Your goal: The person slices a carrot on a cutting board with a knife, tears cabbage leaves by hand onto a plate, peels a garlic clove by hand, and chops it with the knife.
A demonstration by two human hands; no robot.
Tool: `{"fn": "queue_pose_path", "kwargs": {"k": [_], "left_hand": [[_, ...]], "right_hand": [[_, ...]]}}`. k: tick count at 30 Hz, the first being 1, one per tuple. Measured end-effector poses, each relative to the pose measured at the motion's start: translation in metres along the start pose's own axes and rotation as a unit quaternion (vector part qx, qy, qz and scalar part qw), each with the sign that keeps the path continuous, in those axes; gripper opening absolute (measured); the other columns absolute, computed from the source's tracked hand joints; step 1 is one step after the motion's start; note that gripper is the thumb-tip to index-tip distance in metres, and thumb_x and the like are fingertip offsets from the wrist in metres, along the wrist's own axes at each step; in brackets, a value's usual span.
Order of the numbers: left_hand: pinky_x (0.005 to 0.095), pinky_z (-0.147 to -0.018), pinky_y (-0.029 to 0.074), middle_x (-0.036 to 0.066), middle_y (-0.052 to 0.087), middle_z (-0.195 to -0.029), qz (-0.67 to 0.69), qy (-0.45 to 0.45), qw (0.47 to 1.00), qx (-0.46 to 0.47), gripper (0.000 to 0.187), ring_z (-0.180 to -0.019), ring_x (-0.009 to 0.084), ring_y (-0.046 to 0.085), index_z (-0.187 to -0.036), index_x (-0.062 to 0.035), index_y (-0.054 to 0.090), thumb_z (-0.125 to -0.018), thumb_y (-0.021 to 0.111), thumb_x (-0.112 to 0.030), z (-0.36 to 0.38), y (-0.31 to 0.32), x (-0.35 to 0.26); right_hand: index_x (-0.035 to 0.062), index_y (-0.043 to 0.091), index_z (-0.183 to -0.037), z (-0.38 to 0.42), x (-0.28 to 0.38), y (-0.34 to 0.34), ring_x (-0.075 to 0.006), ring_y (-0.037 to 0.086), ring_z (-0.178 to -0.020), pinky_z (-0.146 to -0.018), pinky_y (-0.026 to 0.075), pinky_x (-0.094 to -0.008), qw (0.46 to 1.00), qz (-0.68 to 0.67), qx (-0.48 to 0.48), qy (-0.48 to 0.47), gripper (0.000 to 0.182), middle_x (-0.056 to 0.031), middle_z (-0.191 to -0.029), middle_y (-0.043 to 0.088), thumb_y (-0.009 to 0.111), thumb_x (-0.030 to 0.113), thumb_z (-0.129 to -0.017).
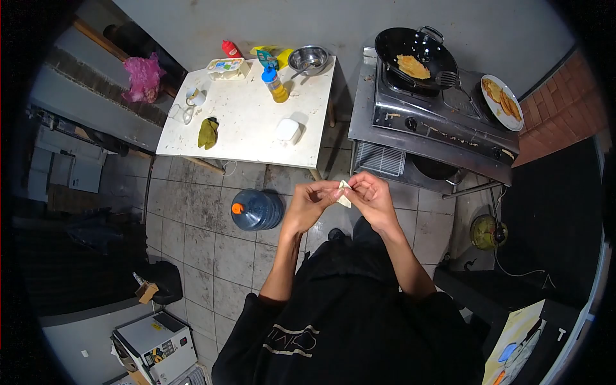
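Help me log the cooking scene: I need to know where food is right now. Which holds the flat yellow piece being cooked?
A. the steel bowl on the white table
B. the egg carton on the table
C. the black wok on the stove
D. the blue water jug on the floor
C: the flat yellow piece lies inside the black wok on the stove, a spatula resting at the wok's edge.
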State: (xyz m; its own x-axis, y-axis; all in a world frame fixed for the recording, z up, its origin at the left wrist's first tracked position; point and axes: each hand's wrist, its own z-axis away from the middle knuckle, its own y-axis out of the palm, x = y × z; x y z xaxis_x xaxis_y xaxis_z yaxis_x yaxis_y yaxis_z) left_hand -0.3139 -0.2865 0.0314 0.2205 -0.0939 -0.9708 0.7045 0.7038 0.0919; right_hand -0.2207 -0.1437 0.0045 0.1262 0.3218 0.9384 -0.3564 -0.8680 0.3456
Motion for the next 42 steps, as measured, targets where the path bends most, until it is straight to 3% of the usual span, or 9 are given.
{"fn": "queue_pose_path", "kwargs": {"k": [12,18,26,42], "left_hand": [[0.0255,-0.081,0.051,0.009,0.071,-0.091,-0.002,0.041,0.999,0.004,0.015,-0.088,0.0118,0.064,-0.098,0.0038,0.069,-0.087,0.068,-0.007,-0.001,0.002,0.006],[0.0255,-0.08,0.051,0.009,0.07,-0.09,0.015,0.049,0.999,0.006,0.013,-0.086,0.0122,0.064,-0.097,0.0032,0.067,-0.087,0.069,-0.005,-0.001,-0.001,0.007],[0.0253,-0.077,0.052,0.008,0.07,-0.089,-0.003,0.046,0.999,-0.014,0.016,-0.084,0.0107,0.064,-0.098,0.0028,0.068,-0.085,0.071,-0.006,0.002,-0.001,0.003],[0.0258,-0.072,0.052,0.009,0.071,-0.083,0.098,0.058,0.993,-0.015,0.012,-0.077,0.0129,0.065,-0.086,-0.0001,0.071,-0.077,0.077,-0.003,0.002,-0.006,0.003]], "right_hand": [[0.0001,0.056,-0.095,0.004,0.003,0.002,-0.006,0.059,-0.082,-0.072,0.046,-0.0211,1.0,0.023,-0.011,-0.01,0.014,-0.0009,-0.087,0.059,0.063,-0.007,-0.085],[0.0006,0.055,-0.097,0.005,0.002,0.004,-0.0059,0.058,-0.08,-0.072,0.046,-0.0207,0.998,0.046,0.016,-0.038,0.015,-0.0007,-0.087,0.059,0.061,-0.007,-0.086],[-0.0012,0.052,-0.094,0.007,0.003,0.007,-0.009,0.059,-0.084,-0.069,0.056,-0.0252,0.999,-0.008,0.037,0.0,0.01,-0.0033,-0.09,0.055,0.059,-0.005,-0.089],[-0.001,0.054,-0.1,0.009,0.008,0.012,-0.0082,0.06,-0.082,-0.072,0.049,-0.0231,0.996,0.014,0.052,-0.072,0.022,-0.0035,-0.093,0.058,0.062,-0.011,-0.082]]}}
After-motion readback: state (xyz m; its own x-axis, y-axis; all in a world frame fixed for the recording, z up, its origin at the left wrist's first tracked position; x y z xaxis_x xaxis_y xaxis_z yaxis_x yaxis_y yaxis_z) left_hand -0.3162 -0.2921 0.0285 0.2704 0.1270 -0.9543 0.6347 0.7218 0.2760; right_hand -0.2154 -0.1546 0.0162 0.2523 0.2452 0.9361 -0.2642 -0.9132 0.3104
